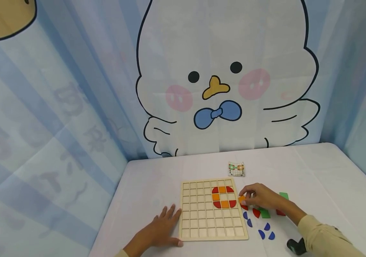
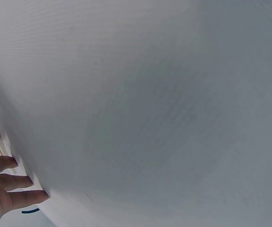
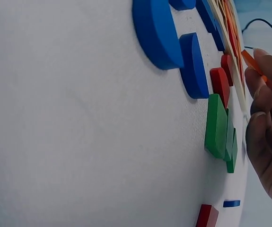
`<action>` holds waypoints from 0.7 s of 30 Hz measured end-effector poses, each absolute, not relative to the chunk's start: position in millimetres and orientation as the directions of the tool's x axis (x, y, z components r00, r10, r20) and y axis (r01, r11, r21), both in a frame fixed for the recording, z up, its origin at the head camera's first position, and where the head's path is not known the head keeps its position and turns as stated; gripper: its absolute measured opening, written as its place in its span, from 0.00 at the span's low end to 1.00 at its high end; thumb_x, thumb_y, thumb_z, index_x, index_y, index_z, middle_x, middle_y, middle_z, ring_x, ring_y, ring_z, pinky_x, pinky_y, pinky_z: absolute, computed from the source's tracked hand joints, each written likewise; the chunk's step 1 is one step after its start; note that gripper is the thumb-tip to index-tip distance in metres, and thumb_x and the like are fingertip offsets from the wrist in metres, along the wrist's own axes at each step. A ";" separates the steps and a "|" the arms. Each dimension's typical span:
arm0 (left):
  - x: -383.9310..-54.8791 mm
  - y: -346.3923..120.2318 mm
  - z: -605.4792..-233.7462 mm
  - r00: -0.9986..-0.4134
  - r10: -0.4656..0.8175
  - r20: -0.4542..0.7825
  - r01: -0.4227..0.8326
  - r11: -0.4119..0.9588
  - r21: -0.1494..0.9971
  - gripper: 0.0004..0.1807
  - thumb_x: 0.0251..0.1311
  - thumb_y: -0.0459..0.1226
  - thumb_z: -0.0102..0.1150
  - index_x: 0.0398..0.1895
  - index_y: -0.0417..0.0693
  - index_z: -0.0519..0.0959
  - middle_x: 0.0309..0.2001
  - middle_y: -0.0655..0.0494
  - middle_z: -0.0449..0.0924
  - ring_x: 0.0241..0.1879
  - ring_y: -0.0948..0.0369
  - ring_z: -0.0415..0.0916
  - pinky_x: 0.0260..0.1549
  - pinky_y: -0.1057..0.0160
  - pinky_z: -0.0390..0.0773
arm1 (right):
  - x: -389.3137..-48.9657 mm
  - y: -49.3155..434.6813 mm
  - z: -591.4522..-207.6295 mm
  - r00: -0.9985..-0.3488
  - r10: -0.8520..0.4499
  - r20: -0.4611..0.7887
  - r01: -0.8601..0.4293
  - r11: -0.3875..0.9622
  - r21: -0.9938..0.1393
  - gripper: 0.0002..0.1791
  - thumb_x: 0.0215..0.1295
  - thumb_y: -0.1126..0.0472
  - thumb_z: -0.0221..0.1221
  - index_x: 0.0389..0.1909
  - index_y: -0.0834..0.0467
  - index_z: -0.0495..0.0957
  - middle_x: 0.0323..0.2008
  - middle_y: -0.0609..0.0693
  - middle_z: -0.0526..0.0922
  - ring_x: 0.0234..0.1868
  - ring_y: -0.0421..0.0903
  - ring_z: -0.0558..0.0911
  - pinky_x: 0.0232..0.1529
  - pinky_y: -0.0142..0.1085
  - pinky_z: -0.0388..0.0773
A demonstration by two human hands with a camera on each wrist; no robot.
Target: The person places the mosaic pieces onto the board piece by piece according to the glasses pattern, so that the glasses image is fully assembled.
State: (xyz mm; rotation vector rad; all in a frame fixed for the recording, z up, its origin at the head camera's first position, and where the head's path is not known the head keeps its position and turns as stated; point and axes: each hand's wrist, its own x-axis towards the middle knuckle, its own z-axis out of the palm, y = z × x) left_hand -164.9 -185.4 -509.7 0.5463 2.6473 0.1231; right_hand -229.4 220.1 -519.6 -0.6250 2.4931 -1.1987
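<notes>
A wooden grid board [image 1: 202, 223] lies on the white table. Red quarter-round and orange square tiles form a ring in its upper right cells, including an orange tile [image 1: 222, 189] at the ring's top. Just off the board's right edge, my right hand [image 1: 260, 195] pinches an orange square tile [image 3: 253, 63] between thumb and fingers. My left hand [image 1: 162, 228] rests on the table with fingers spread, fingertips at the board's left edge. In the left wrist view only part of the left hand [image 2: 3, 189] shows, beside the board's edge.
Right of the board lie several blue half-round pieces [image 1: 261, 234], red pieces [image 1: 256, 213] and green tiles [image 1: 265, 213]. A small pattern card [image 1: 236, 169] lies behind the board. A dark object [image 1: 296, 246] sits by the right sleeve. A printed curtain [image 1: 221, 135] stands behind the table.
</notes>
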 end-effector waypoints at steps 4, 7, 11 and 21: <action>-164.4 -185.8 -509.6 -0.825 0.403 -0.395 0.362 0.915 0.178 0.59 0.49 0.69 0.64 0.80 0.54 0.55 0.80 0.41 0.49 0.77 0.36 0.49 0.64 0.31 0.65 | -229.5 218.1 -519.6 -0.848 -0.523 -0.088 -0.249 0.539 -0.804 0.16 0.65 0.58 0.67 0.51 0.60 0.82 0.30 0.46 0.79 0.26 0.39 0.76 0.27 0.28 0.75; -164.4 -186.2 -510.3 -0.825 0.408 -0.392 0.370 0.913 0.173 0.59 0.49 0.69 0.64 0.80 0.54 0.54 0.80 0.41 0.49 0.77 0.36 0.49 0.64 0.31 0.65 | -229.8 216.4 -520.2 -0.846 -0.524 -0.097 -0.239 0.535 -0.810 0.17 0.64 0.60 0.67 0.52 0.61 0.82 0.31 0.47 0.79 0.26 0.39 0.76 0.27 0.28 0.76; -165.4 -186.1 -512.4 -0.826 0.401 -0.396 0.365 0.916 0.165 0.59 0.49 0.70 0.63 0.80 0.55 0.54 0.80 0.42 0.49 0.77 0.37 0.49 0.64 0.31 0.65 | -230.8 213.6 -522.0 -0.851 -0.515 -0.105 -0.224 0.537 -0.813 0.18 0.64 0.60 0.67 0.53 0.61 0.81 0.31 0.47 0.79 0.26 0.41 0.77 0.27 0.29 0.78; -166.8 -186.8 -513.6 -0.826 0.399 -0.398 0.362 0.917 0.167 0.59 0.49 0.70 0.64 0.80 0.55 0.54 0.80 0.42 0.49 0.77 0.37 0.49 0.64 0.31 0.65 | -232.4 206.5 -525.3 -0.879 -0.472 -0.070 -0.232 0.551 -0.801 0.17 0.63 0.59 0.68 0.52 0.61 0.82 0.31 0.47 0.79 0.24 0.41 0.77 0.25 0.29 0.77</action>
